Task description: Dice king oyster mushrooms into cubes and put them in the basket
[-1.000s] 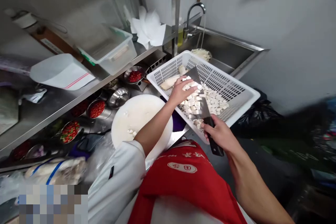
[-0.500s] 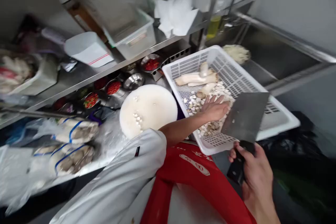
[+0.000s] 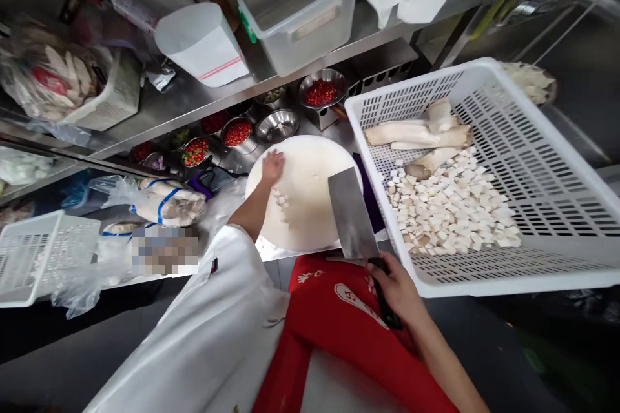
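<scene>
Black-handled cleaver (image 3: 352,214), one: right hand (image 3: 394,285) is gripping the handle, fingers wrapped; blade is overlapping the right edge of a round white board (image 3: 310,177). Left hand (image 3: 274,166), one: fingers loosely extended, lying over the board's far-left part. White cubes (image 3: 281,199) are sitting just nearside of it. Perforated basket (image 3: 508,286), right of both hands, is containing diced pieces (image 3: 455,206), whole mushrooms (image 3: 416,133).

Your steel shelf (image 3: 179,103): clear plastic bin (image 3: 320,39) | left of it, you see a red-striped white paper (image 3: 201,42) | below: red chilies (image 3: 237,132) beside a metal bowl (image 3: 278,130)
</scene>
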Tool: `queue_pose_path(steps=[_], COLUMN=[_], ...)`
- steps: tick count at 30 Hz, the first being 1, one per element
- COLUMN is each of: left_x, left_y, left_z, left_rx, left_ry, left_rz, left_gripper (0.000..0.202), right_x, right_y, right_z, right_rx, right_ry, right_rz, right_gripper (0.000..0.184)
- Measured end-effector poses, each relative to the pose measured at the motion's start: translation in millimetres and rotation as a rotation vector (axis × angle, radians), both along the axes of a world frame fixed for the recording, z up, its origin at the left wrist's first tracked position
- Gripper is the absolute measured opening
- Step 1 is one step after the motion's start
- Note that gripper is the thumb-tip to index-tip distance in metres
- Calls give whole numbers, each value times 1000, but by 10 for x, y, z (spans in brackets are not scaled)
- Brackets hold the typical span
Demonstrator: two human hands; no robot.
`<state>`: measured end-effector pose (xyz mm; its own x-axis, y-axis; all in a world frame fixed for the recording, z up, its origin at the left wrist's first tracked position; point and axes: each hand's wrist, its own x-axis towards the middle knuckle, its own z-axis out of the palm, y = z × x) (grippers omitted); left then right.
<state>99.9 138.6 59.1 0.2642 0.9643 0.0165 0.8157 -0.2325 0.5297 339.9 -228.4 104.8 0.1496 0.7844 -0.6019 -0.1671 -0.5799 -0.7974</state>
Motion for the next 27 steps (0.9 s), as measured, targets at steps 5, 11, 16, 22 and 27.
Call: queue_pose_path(steps=[5, 11, 16, 22, 27], left_x=[-427, -827, -789, -626, -569], left_y=[-254, -767, -1471, -1684, -1529], left_z=[-313, -231, -282, -364, -384], left_rx=[-71, -112, -78, 14, 52], left_ry=[-2, 8, 81, 65, -32], left_rz=[-311, -526, -505, -196, 4], left_gripper=[42, 44, 84, 80, 61], right_x=[-329, -432, -611, -968, -1379], right_y=[368, 760, 813, 698, 757], right_z=[-391, -698, -657, -635, -573], right_rx=[-32, 21, 2, -28, 57], right_ry=[-60, 16, 24, 63, 74], right_rz=[-91, -31, 184, 210, 238], right_gripper=[38, 43, 43, 41, 35])
